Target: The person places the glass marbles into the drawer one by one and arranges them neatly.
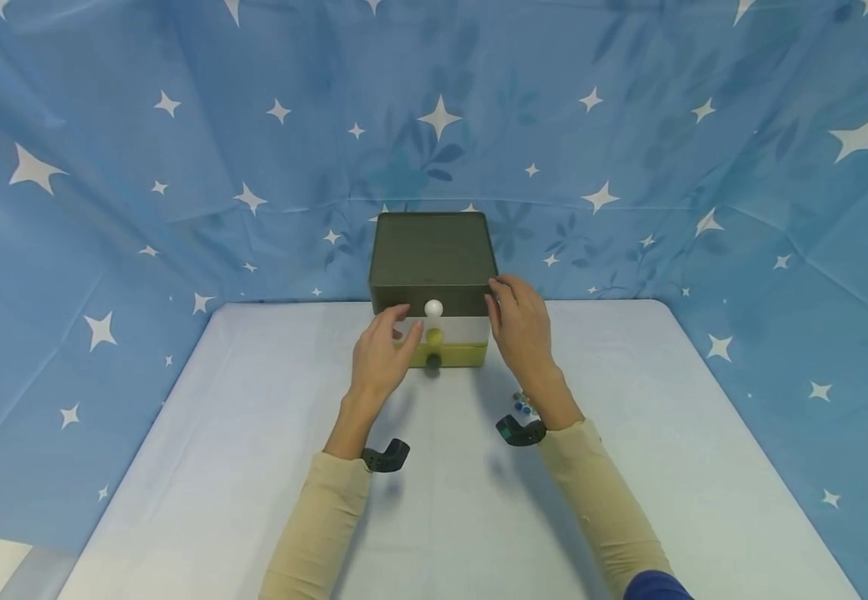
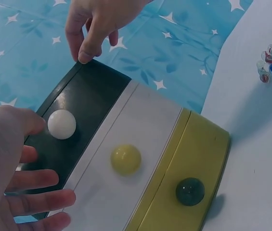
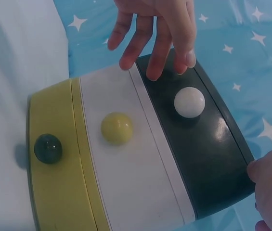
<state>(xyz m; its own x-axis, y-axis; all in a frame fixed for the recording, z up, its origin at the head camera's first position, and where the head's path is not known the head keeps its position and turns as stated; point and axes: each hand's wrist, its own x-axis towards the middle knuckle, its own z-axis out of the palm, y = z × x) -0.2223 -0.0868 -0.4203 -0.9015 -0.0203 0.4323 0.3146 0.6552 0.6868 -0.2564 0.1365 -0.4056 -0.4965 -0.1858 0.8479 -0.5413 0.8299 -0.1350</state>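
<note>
A small three-drawer cabinet [image 1: 434,250] stands upright at the far end of the table. Its top drawer [image 2: 95,98] is dark green with a white knob [image 1: 434,308], the middle one white with a yellow knob [image 2: 125,160], the lowest yellow with a dark green knob [image 3: 48,148]. All three drawers appear closed. My left hand [image 1: 380,354] hovers by the left of the front, fingers spread and loosely bent, thumb near the white knob and nothing held. At the upper right front corner, my right hand [image 1: 524,329] grips the cabinet between thumb and fingers.
Several glass marbles [image 2: 269,63] lie in a cluster on the white tabletop [image 1: 254,400], near my right wrist. Blue curtains [image 1: 299,158] with white stars hang behind the cabinet and along both sides. Each wrist wears a dark camera band [image 1: 386,457].
</note>
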